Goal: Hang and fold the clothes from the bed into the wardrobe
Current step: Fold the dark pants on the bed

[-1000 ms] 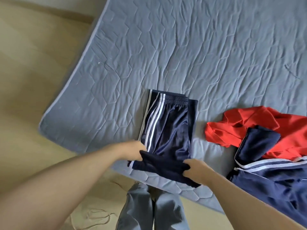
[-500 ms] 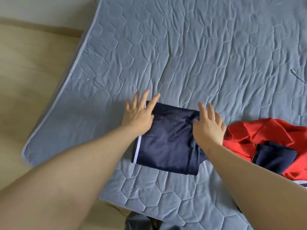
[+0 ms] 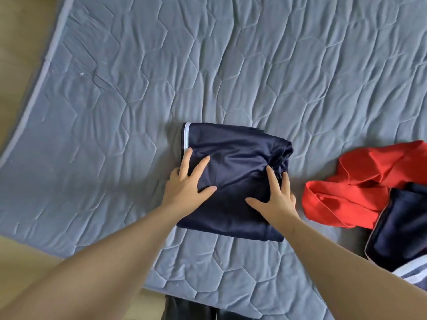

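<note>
A navy pair of shorts [image 3: 233,158] with white side stripes lies folded into a small square on the grey quilted bed [image 3: 208,65]. My left hand [image 3: 184,188] lies flat on its left edge with fingers spread. My right hand [image 3: 275,197] presses flat on its right side, fingers straight. Neither hand curls round the cloth. To the right lies a crumpled red garment [image 3: 360,188], and a second navy garment [image 3: 402,229] with white stripes partly covers it.
The bed's left edge [image 3: 34,98] curves down to a tan floor [image 3: 13,42]. The near edge of the bed runs just below my forearms, with my dark trouser legs [image 3: 191,308] showing beneath it.
The shorts were folded over from a long strip into a square. My hands then slid back from its far edge and now press on its middle and sides.
</note>
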{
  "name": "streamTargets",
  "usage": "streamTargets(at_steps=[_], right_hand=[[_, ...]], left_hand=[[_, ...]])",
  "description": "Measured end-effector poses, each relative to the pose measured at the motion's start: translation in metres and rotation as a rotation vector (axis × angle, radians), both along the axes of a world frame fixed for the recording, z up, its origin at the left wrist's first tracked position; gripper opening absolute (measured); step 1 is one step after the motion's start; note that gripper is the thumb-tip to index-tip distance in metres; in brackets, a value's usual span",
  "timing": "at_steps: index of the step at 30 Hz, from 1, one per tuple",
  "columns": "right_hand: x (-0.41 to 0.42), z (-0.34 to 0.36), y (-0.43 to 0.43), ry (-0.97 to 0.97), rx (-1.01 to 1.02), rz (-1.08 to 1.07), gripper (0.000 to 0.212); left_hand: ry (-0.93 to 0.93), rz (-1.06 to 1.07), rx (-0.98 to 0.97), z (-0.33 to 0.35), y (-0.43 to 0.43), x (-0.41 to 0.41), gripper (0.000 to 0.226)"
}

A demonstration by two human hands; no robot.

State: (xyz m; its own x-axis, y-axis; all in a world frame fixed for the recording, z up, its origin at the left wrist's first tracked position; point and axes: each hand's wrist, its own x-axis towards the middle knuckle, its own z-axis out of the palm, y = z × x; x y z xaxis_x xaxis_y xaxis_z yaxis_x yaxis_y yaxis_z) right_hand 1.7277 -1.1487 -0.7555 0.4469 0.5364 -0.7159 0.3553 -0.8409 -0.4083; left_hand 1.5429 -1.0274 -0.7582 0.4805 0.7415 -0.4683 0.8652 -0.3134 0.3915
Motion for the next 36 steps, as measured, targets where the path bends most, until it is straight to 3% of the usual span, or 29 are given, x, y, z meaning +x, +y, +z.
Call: streamTargets(at_steps=[3,6,12,19,26,36], right_hand=[[-0.004,-0.01,-0.003,-0.039,0.092,-0.037,0.094],[-0.011,-0.009,-0.006,0.12,0.195,-0.195,0.092],[-0.025,0.024,-0.006,0.299,0.208,-0.352,0.081],[-0.04,0.11,0.011,0.49,0.242,-0.401,0.065],[-0.039,0.2,0.032,0.577,0.286,-0.316,0.058],[-0.072,0.361,0.095,0.628,0.461,0.01,0.052]], left_hand=[[-0.158,0.074,-0.07,-0.01,0.002,-0.006,0.075],[-0.238,0.097,-0.153,-0.007,0.003,-0.008,0.077],[-0.139,0.129,-0.176,0.023,-0.001,-0.018,0.067],[-0.056,0.399,-0.419,0.104,0.02,-0.047,0.073],[-0.255,0.62,-0.517,0.197,0.023,-0.074,0.062],[-0.597,0.886,-0.339,0.381,0.027,-0.132,0.045]])
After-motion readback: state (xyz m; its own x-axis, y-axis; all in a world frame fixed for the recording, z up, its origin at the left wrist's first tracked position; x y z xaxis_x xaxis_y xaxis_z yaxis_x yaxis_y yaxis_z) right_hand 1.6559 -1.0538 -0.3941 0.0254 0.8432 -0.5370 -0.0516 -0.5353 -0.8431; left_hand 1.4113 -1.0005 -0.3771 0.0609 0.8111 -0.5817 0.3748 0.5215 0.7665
